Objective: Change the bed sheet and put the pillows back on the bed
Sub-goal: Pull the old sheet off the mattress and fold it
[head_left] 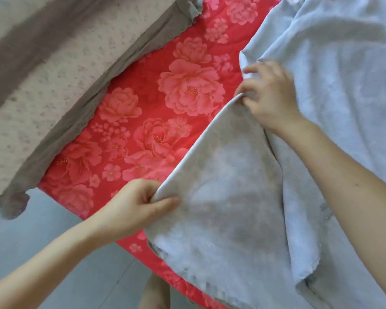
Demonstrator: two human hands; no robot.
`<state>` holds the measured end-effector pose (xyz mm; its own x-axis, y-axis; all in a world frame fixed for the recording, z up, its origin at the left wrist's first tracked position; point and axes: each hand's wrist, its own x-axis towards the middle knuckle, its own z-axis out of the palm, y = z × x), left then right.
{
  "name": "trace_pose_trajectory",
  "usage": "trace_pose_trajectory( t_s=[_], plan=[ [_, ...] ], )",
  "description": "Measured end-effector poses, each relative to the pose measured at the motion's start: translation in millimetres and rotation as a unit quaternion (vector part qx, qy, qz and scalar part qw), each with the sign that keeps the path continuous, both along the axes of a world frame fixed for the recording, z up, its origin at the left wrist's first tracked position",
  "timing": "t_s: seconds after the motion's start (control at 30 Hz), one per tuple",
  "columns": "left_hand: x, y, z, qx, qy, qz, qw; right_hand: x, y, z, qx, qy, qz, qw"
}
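Observation:
A pale grey-blue sheet (334, 70) lies bunched over the right half of a bed covered in red cloth with pink flowers (165, 103). My left hand (138, 204) pinches the sheet's edge near the bed's near side. Farther along the same edge, my right hand (267, 97) grips the sheet. The stretch of sheet between both hands is held taut and lifted. A beige-brown cloth with a lace border (45, 85) lies across the upper left of the bed and hangs over its edge. No pillow is in view.
Grey tiled floor (54, 237) lies to the left of and below the bed. My bare leg (156, 293) stands close to the bed's near edge at the bottom of the view.

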<state>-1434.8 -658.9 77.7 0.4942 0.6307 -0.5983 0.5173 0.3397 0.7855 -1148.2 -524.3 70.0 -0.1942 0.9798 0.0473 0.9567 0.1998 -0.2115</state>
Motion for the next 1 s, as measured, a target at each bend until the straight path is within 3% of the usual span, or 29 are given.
trace_pose_trajectory(
  t_s=[0.1,0.17,0.3,0.37,0.43,0.53,0.63,0.8,0.87,1.0],
  plan=[
    [-28,-31,-30,-0.021,0.174,0.056,0.983,-44,-9,-34,-0.085,-0.016,0.081,0.993],
    [-38,-48,-55,-0.06,0.235,0.094,0.966,-58,-25,-56,-0.133,-0.034,0.07,0.988],
    [-42,-63,-103,-0.074,0.29,0.152,0.942,-21,-86,-75,-0.127,-0.028,-0.11,0.985],
    [-40,-65,-116,-0.036,0.328,0.141,0.934,22,-127,-78,-0.118,-0.033,-0.246,0.961],
    [-39,-69,-119,0.009,0.356,0.12,0.927,70,-170,-80,-0.126,-0.002,-0.421,0.898],
    [-42,-75,-119,-0.007,0.337,0.115,0.934,129,-227,-89,-0.177,0.086,-0.619,0.76],
    [-46,-78,-121,-0.071,0.293,0.168,0.939,163,-246,-110,-0.174,0.309,-0.686,0.636],
    [-49,-89,-135,-0.023,0.335,0.245,0.91,206,-220,-139,-0.048,0.464,-0.71,0.528],
    [-43,-96,-136,0.01,0.357,0.25,0.9,206,-202,-133,0.031,0.477,-0.69,0.543],
    [-41,-108,-127,0.071,0.419,0.251,0.869,143,-185,-65,0.192,0.315,-0.546,0.752]
  ],
)
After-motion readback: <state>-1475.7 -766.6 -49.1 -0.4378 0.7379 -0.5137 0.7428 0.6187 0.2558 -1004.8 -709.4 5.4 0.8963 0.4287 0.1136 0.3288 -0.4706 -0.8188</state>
